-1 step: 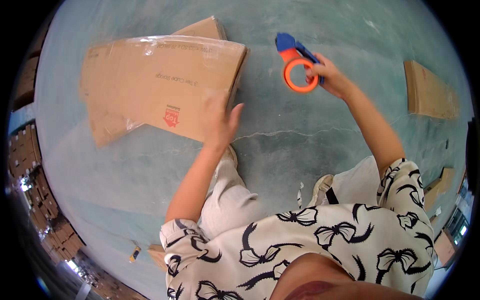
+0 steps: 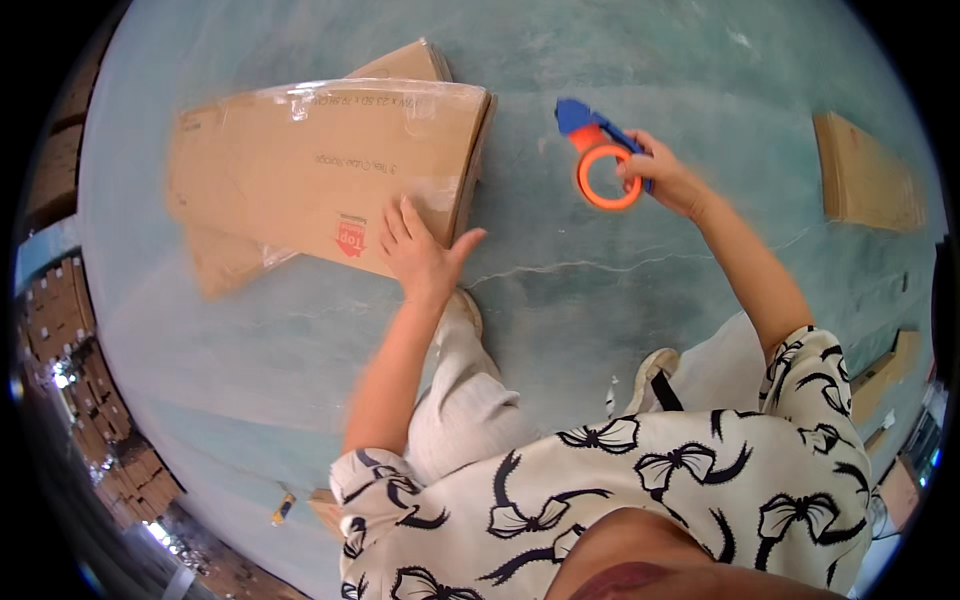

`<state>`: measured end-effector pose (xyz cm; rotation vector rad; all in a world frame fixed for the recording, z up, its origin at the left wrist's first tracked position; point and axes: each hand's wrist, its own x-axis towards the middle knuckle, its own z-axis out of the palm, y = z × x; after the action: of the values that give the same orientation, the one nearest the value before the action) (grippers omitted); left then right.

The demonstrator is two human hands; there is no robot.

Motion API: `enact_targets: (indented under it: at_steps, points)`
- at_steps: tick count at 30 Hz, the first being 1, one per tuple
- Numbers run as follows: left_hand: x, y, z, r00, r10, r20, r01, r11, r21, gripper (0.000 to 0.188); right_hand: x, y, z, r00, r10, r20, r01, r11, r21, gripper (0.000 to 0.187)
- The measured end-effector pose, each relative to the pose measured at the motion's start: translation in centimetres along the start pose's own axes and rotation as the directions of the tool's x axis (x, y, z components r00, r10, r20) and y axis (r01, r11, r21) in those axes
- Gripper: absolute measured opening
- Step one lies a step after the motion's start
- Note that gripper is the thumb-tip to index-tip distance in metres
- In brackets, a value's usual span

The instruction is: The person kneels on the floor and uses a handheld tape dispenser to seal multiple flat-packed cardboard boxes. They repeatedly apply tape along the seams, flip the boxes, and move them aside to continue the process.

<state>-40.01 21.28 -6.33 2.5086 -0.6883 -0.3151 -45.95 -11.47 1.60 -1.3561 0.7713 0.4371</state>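
Left hand: your left hand [image 2: 418, 262] is now showing sharply, its fingers released and spreading over the top face of the upper carton [image 2: 300, 170], where the previous picture is showing it as a blur near the same corner; your thumb is reaching out past the carton's right edge.
Tape dispenser: the orange-and-blue tape dispenser [image 2: 607, 150] is sitting slightly nearer to your body than a moment ago, well apart from the carton's right end.
Right hand: your right hand [image 2: 660, 178] is clenching its fingers around the dispenser's blue handle.
Meaning for the work: you are probably steadying the carton at its near right corner while keeping the tool clear; no strip is visibly running from roll to cardboard.
Upper carton's place: it is lying flat across the lower carton [image 2: 225, 265], on the side toward the left edge of the floor [image 2: 560, 330], where stacked cartons [image 2: 55, 300] are standing.
Upper carton's long axis: it is running roughly left to right in front of you, with the right end facing the dispenser and the printing reading upside down from your side.
Lower carton's long axis: it is running diagonally underneath, its near left and far right corners poking out.
Dispenser's heading: its blue head is pointing away from you and leftward, the long axis slanting back into your right hand.
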Motion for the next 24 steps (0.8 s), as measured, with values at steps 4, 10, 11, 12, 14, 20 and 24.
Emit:
enact_targets:
  at_steps: [4, 10, 11, 12, 14, 20, 24]
  points:
    - [1.3, 0.2, -0.9, 0.955, -0.114, -0.274, 0.202, 0.927, 0.317, 0.098, -0.5, -1.2, 3.7, 0.998, -0.067, -0.019, 0.056, 0.928, -0.369, 0.057]
    - [0.9, -1.3, -2.1, 0.907, -0.021, -0.421, 0.15, 0.949, 0.277, 0.084, 0.0, -10.3, 16.2, 0.61, -0.7, 0.373, 0.658, 0.184, -0.731, 0.056]
    - [0.9, -1.8, -2.0, 0.898, -0.001, -0.441, 0.131, 0.955, 0.265, 0.081, 0.3, -11.7, 18.1, 0.61, -0.674, 0.417, 0.647, 0.119, -0.753, 0.054]
    - [0.8, -2.1, -2.1, 0.889, 0.021, -0.458, 0.109, 0.961, 0.254, 0.078, 0.5, -13.1, 19.7, 0.612, -0.646, 0.456, 0.634, 0.055, -0.771, 0.052]
    - [1.1, -1.5, -2.7, 0.871, 0.016, -0.491, 0.106, 0.97, 0.218, 0.075, 0.9, -14.9, 21.4, 0.64, -0.582, 0.501, 0.603, -0.023, -0.797, 0.05]
    - [1.2, -1.2, -3.4, 0.83, 0.04, -0.556, 0.141, 0.95, 0.278, 0.075, 2.1, -16.4, 24.2, 0.708, -0.394, 0.587, 0.575, -0.162, -0.802, 0.045]
    - [1.8, -1.2, -3.5, 0.826, 0.069, -0.559, 0.139, 0.936, 0.322, 0.07, 3.8, -9.6, 19.9, 0.664, -0.479, 0.574, 0.554, -0.2, -0.808, 0.052]
